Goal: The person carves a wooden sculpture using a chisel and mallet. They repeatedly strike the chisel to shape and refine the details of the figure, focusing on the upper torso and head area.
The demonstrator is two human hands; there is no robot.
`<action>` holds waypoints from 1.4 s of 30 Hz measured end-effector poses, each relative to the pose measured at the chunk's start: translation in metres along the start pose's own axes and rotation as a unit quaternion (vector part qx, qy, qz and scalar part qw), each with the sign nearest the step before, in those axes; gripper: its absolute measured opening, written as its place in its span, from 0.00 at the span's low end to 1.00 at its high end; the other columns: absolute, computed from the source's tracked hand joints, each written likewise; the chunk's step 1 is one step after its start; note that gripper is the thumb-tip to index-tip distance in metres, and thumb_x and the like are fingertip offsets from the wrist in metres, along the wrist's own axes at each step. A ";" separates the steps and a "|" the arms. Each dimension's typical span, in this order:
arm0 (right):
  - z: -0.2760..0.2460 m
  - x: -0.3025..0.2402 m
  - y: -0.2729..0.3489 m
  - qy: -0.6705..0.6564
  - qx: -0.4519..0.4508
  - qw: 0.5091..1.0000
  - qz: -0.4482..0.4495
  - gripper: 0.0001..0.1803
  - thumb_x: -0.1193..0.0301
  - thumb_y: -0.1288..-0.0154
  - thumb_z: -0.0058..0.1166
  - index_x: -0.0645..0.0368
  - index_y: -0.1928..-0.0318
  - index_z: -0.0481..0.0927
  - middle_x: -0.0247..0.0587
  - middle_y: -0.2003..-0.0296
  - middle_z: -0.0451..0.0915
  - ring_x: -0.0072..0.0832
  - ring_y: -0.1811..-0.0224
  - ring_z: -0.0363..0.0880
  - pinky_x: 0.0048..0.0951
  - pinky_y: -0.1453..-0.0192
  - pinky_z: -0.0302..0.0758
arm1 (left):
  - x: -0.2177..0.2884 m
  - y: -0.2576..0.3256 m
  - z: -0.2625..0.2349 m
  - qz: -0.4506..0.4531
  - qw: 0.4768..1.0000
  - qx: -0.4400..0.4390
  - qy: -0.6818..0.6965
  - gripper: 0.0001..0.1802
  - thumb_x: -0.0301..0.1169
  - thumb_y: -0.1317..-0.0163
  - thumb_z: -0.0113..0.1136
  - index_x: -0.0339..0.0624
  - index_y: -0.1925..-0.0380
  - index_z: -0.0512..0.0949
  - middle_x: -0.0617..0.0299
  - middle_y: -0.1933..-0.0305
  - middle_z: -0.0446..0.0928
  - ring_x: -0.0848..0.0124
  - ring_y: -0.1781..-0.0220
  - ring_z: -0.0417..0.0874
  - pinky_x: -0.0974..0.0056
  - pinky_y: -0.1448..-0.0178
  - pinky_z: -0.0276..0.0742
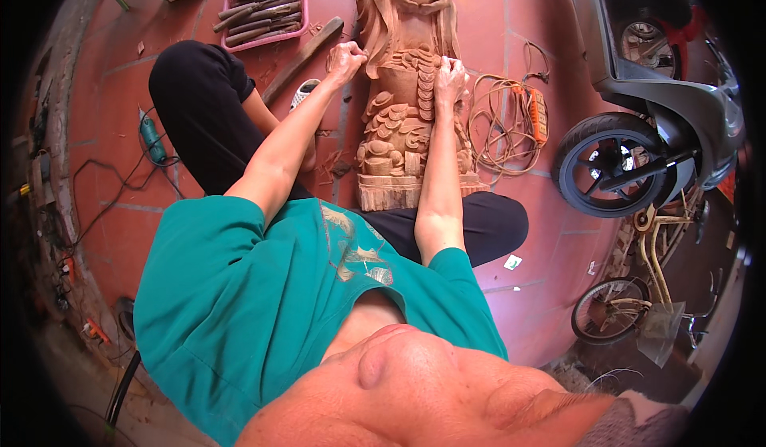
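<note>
Working the wood carving (405,88) from both edges

Carving lies upper centre of frame, on red floor (550,255). Left hand (345,61) and right hand (451,82) at opposite edges, fingers curled; cannot tell whether clamped. Best, I judge: even pressure, sparing the raised discs (426,88).

The carving (403,88) is matt wood, rough with cut relief, while the floor (550,259) is smooth, faintly glossy tile, the tray (267,41) plastic, the shirt (231,287) matt cloth, and the scooter (678,100) glossy-panelled.
</note>
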State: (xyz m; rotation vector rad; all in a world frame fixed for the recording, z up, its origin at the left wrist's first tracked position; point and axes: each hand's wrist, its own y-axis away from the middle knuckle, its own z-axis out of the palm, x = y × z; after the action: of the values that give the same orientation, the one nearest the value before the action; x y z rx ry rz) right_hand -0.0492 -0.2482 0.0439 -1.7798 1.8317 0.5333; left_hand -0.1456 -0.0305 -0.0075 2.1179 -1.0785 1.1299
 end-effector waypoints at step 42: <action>0.000 0.009 -0.003 -0.014 0.011 1.000 -0.011 0.16 0.54 0.34 0.50 0.52 0.62 0.80 0.38 0.56 0.81 0.38 0.44 0.71 0.56 0.42 0.59 | -0.007 -0.021 -0.016 -0.065 0.987 -0.060 0.136 0.11 0.36 0.51 0.70 0.40 0.74 0.83 0.66 0.80 0.79 0.77 0.85 0.69 0.69 0.82 0.63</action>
State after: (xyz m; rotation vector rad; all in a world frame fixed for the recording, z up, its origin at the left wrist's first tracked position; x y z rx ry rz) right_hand -0.0466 -0.2547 0.0385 -1.7670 1.7917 0.5240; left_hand -0.1384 -0.0042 -0.0064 1.8491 -0.8466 1.2160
